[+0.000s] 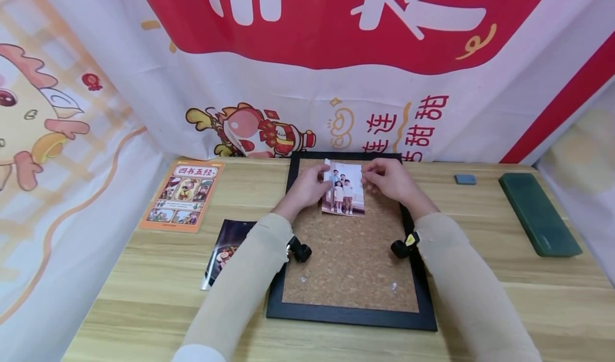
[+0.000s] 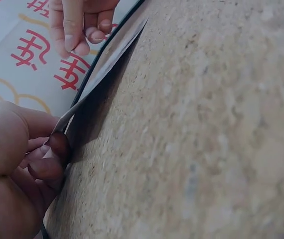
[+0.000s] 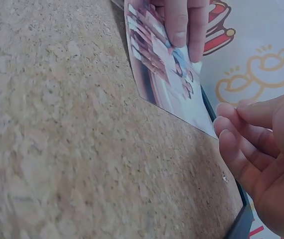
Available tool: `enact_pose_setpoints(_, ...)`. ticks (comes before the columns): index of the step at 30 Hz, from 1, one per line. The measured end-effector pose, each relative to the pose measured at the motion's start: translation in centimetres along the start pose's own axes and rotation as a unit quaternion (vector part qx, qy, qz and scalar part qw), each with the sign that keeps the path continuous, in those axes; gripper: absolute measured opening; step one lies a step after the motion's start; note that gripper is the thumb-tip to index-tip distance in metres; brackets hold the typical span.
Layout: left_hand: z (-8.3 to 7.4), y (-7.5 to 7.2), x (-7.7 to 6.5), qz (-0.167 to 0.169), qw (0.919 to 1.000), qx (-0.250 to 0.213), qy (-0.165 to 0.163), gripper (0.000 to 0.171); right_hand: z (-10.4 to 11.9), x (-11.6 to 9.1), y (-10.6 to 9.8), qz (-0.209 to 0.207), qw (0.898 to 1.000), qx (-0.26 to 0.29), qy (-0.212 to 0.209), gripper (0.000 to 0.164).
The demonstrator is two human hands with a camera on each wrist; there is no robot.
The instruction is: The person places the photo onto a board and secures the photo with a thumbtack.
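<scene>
A family photo (image 1: 347,191) stands over the upper part of a black-framed cork board (image 1: 348,260). My left hand (image 1: 309,186) pinches the photo's left edge between thumb and fingers; in the left wrist view the photo (image 2: 113,60) tilts up off the cork. By the photo's upper right corner is my right hand (image 1: 388,179), its thumb and index fingertips pinched together on a tiny pin, mostly hidden by the fingertips. The right wrist view shows this hand (image 3: 266,144) just beside the photo's corner (image 3: 202,122). A clear pushpin (image 3: 225,177) sits in the cork near the frame.
Two clear pins, one left (image 1: 303,280) and one right (image 1: 394,287), sit low on the board. Left of it lie a dark printed sheet (image 1: 226,250), partly under my left sleeve, and an orange booklet (image 1: 183,195). To the right are a small blue block (image 1: 465,179) and a green case (image 1: 539,215).
</scene>
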State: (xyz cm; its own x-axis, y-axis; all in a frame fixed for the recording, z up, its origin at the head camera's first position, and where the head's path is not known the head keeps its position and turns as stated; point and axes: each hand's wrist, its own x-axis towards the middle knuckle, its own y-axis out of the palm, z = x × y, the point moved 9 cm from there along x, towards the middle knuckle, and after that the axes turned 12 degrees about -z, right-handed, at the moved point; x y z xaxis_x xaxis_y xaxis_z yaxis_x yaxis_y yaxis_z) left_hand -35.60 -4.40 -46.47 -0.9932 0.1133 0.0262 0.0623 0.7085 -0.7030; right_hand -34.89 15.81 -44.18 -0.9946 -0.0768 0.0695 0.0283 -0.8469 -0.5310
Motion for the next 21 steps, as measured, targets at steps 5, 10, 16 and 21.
enact_pose_setpoints(5, 0.1, 0.7, 0.6, 0.004, 0.9994, 0.019, 0.029, 0.054, -0.2, 0.3, 0.5, 0.0, 1.0, 0.016, 0.009, 0.02)
enact_pose_setpoints(10, 1.4, 2.1, 1.5, 0.013, 0.9981, 0.052, 0.029, 0.056, -0.5, 0.5, 1.0, 0.001, 0.999, 0.03, 0.029, 0.022)
enact_pose_setpoints(16, 0.6, 1.5, 0.8, 0.026, 0.9974, 0.066, 0.014, 0.059, -0.8, 1.5, 1.5, -0.004, 0.998, 0.038, 0.042, 0.022)
enact_pose_setpoints(21, -0.4, 0.9, 0.1, 0.018, 0.9959, 0.084, 0.027, 0.06, -1.2, 2.3, 2.2, 0.006, 0.996, 0.043, 0.073, 0.023)
